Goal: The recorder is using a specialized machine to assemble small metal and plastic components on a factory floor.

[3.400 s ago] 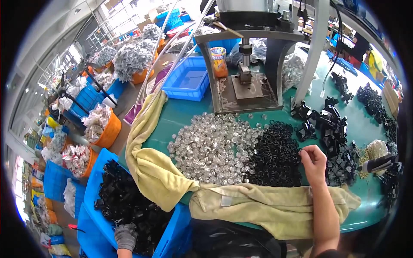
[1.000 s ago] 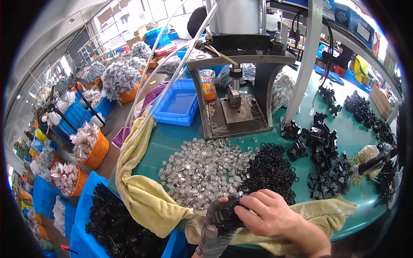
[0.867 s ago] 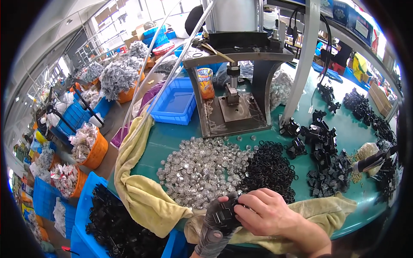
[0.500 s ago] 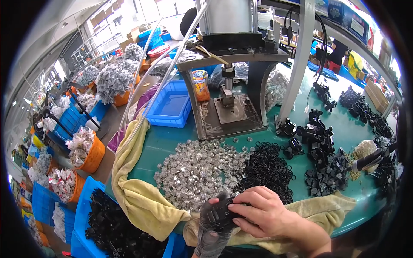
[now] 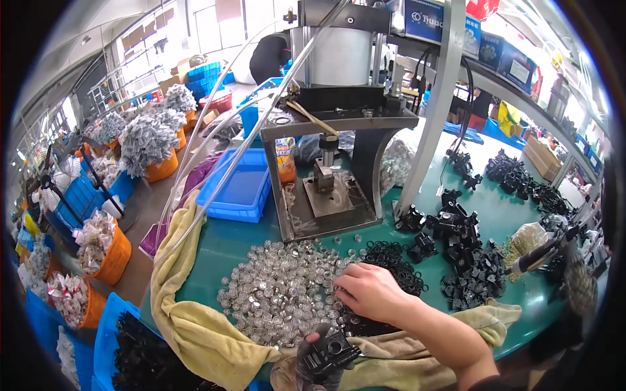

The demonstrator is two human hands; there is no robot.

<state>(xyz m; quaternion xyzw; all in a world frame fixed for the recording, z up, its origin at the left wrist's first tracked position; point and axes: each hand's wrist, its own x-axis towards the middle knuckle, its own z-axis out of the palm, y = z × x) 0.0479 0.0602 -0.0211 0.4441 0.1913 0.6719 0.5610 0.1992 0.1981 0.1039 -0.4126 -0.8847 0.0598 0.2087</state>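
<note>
My left hand (image 5: 304,366), in a dark grey glove, holds a black plastic housing (image 5: 336,352) with a round opening near the lower edge. My right hand (image 5: 373,291) is bare and reaches over the heap of small clear round caps (image 5: 277,287), where it meets a pile of black rubber rings (image 5: 398,266). Its fingers are bent together and point down at the caps. Whatever lies between the fingertips is too small or hidden to make out. A yellow cloth (image 5: 218,326) lies along the table's front edge, close to my left hand.
Behind the heaps stands a metal press (image 5: 332,189), with an empty blue tray (image 5: 238,186) left of it. More black plastic parts (image 5: 456,228) are piled to the right. A blue crate (image 5: 104,339) of black parts sits at lower left. A metal post (image 5: 433,111) rises beside the press.
My right hand has left the black housing and moved up to the edge of the clear caps. The left hand, still holding the housing, sits lower in view. The whole view has shifted.
</note>
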